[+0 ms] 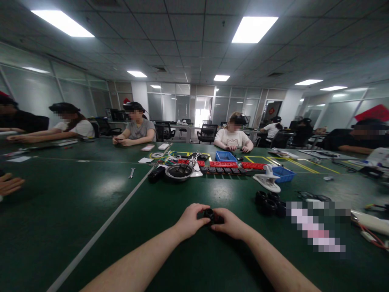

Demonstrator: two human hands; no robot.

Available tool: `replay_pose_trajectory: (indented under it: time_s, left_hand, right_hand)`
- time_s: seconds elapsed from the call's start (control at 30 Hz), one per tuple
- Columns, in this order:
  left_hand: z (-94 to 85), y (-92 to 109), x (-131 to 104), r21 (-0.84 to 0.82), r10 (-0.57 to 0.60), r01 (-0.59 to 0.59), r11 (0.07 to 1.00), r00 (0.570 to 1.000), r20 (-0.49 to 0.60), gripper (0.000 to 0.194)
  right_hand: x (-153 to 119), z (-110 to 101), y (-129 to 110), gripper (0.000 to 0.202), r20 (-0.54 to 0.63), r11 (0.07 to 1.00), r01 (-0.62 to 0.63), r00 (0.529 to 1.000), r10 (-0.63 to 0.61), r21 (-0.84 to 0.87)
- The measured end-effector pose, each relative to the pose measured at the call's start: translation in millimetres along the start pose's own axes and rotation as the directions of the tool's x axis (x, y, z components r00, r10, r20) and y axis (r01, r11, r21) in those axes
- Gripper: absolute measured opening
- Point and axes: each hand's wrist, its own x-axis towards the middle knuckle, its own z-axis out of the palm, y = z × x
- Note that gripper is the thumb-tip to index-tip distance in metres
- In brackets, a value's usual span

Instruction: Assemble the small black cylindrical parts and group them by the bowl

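Note:
A small black round part [208, 213] with an open top sits between the thumb and fingers of my left hand [191, 221], low over the green table. Close beside it, my right hand [230, 224] curls its fingers around something dark, partly hidden, with a faint reddish tint; I cannot tell whether it joins the round part. To the right stands a cluster of similar black hollow round parts [270, 207], apart from both hands.
Across the green table [146, 251] lie a round black-rimmed item [179, 172], red strips [223, 164], a white clip-like stand [268, 181], blue bins [283, 174] and a wrench [131, 173]. Cables and a white device edge the right. Several people sit around; another person's hand [10, 185] shows at left.

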Motion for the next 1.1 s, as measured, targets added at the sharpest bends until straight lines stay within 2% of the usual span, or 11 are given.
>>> replay_pose_trajectory:
  time_s: [0.1,0.23,0.37,0.47,0.6,0.7,0.8,0.87,0.97,1.03,1.1]
  left_hand:
    - [1.3,-1,1,-0.011,-0.001,0.001,1.000,1.000,0.002,0.035]
    - [8.4,-3,2,-0.010,-0.059,0.058,0.998,0.997,-0.046,0.034]
    - [13.6,-5,3,0.024,-0.136,0.140,0.990,0.981,-0.139,0.033]
    - [12.1,-4,2,0.022,-0.134,0.138,0.990,0.982,-0.135,0.032]
    - [7.0,-2,1,-0.005,-0.058,0.057,0.998,0.998,-0.037,0.031]
    - [5.8,-2,1,-0.034,-0.024,0.024,0.999,0.999,0.021,0.033]
    - [8.0,-2,0,-0.049,-0.004,0.005,0.999,1.000,0.029,0.033]
    - [10.4,-1,-1,-0.039,-0.017,0.018,0.999,1.000,0.009,0.030]
    - [13.3,1,-2,-0.008,-0.081,0.081,0.997,0.995,-0.061,0.027]
    - [13.8,2,-2,0.004,-0.108,0.109,0.994,0.989,-0.098,0.027]
    - [12.8,2,-2,0.007,-0.105,0.106,0.994,0.989,-0.105,0.027]
  right_hand:
    - [3,4,4,0.019,-0.027,0.999,-0.051,0.998,0.051,-0.008]
    - [6,15,0,0.026,-0.110,0.986,-0.150,0.984,0.143,-0.065]
    - [7,25,-17,0.027,-0.259,0.913,-0.272,0.946,0.195,-0.304]
    - [6,24,-26,0.033,-0.287,0.873,-0.270,0.945,0.159,-0.406]
    - [1,9,-19,0.049,-0.134,0.951,-0.115,0.988,0.080,-0.286]
    - [-1,-3,-9,0.036,0.032,0.994,-0.003,0.999,0.007,-0.109]
    - [-1,-4,-5,0.024,0.063,0.999,-0.035,0.997,0.038,-0.038]
    - [0,1,-8,0.025,0.016,0.993,-0.096,0.995,0.097,-0.070]
    - [3,13,-19,0.025,-0.131,0.945,-0.202,0.976,0.173,-0.257]
    - [4,18,-26,0.024,-0.223,0.884,-0.255,0.958,0.178,-0.391]
    - [4,20,-30,0.029,-0.253,0.861,-0.254,0.956,0.152,-0.441]
